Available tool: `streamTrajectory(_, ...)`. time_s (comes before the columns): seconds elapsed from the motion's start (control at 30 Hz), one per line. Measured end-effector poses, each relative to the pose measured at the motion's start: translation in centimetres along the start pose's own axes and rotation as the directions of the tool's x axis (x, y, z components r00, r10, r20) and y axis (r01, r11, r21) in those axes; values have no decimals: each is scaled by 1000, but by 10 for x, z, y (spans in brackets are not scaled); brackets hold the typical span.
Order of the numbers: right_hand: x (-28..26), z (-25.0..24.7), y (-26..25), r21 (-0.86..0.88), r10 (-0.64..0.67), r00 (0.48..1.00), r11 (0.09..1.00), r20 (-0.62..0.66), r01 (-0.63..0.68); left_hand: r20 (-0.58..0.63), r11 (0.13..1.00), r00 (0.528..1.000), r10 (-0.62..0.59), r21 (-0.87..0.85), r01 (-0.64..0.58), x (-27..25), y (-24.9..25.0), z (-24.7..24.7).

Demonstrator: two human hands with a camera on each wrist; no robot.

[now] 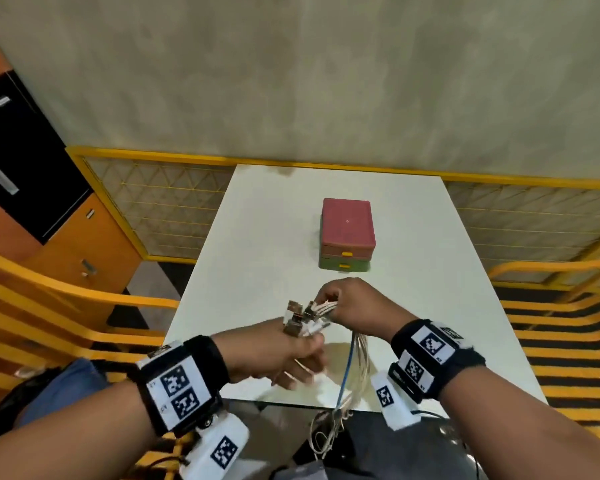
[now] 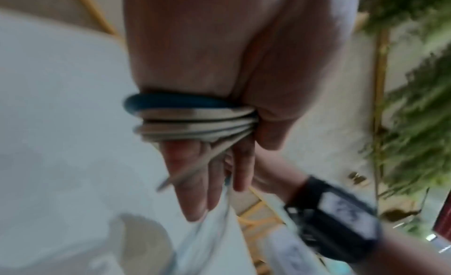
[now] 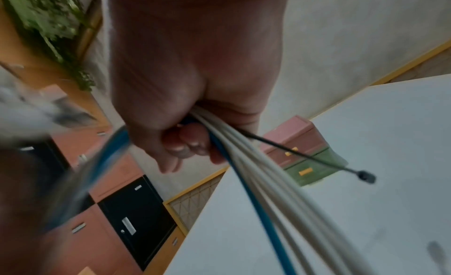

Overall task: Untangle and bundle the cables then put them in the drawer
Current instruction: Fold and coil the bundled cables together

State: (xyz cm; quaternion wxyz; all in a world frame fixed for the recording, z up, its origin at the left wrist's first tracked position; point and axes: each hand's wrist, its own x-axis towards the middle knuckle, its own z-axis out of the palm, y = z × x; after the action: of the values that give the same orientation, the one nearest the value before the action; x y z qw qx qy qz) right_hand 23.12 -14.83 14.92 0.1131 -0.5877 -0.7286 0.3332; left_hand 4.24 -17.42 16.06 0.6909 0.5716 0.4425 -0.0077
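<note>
Both hands hold a bundle of white cables and one blue cable [image 1: 355, 362] above the near edge of the white table [image 1: 257, 237]. My right hand [image 1: 354, 303] grips the bundle just behind its metal plugs [image 1: 300, 315]; its fingers curl round the cables [image 3: 256, 163]. In the left wrist view the cables [image 2: 190, 117] loop across the fingers of my left hand [image 2: 195, 57], pinned under the thumb. The loose ends hang down past the table edge. A small drawer unit [image 1: 347, 233], pink over green with yellow handles, stands mid-table with both drawers closed.
Yellow slatted chairs [image 1: 49, 306] flank the table on both sides. Orange and black cabinets [image 1: 32, 168] stand at the left. A yellow-framed mesh partition [image 1: 160, 206] runs behind the table. A thin black cord with a small dark tip [image 3: 363, 176] sticks out of the bundle.
</note>
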Motion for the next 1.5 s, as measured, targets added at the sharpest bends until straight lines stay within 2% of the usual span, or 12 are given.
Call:
streamTrajectory(0.07, 0, 1, -3, -6, -23, 998, 1000, -58, 23, -256, 974, 959, 124, 218, -67, 16, -15, -11)
streamTrajectory(0.17, 0, -3, -17, -1, -35, 990, 999, -138, 36, -371, 828, 822, 431, 526, -196, 31, -15, -16)
streamTrajectory(0.27, -2, -15, -28, 100, -43, 978, 993, -203, 64, -437, 799, 698, 567, 500, -335, 32, 1, -14)
streamTrajectory(0.33, -4, -26, -32, 237, -30, 976, 968, -217, 83, -455, 809, 672, 584, 399, -432, 25, 14, -11)
streamTrajectory(0.53, -8, -41, -36, 401, -37, 979, 909, -201, 117, -371, 847, 767, 524, 326, -421, 19, 19, -18)
streamTrajectory(0.6, -8, -35, -39, 438, -32, 973, 889, -227, 132, -441, 839, 715, 543, 318, -441, 17, 20, -21)
streamTrajectory(0.7, -8, -30, -39, 472, -18, 966, 870, -258, 143, -554, 818, 639, 534, 144, -557, 14, 18, -19)
streamTrajectory(0.87, -13, -18, -46, 128, -203, 918, 957, -340, 259, -688, 658, 626, 367, -284, -698, 18, 26, -8)
streamTrajectory(1.0, -12, -2, -51, -25, -261, 886, 962, -384, 272, -644, 524, 725, 243, -542, -657, 21, 39, 1)
streamTrajectory(1.17, -14, 6, -51, -171, -342, 855, 939, -389, 298, -511, 475, 829, 228, -685, -553, 16, 49, -1)
streamTrajectory(1.4, -26, 10, -57, -219, -399, 824, 916, -403, 336, -454, 497, 852, 259, -694, -521, 11, 47, -2)
streamTrajectory(1.5, -26, 12, -58, -208, -384, 848, 922, -366, 328, -490, 485, 837, 243, -686, -542, 15, 49, -1)
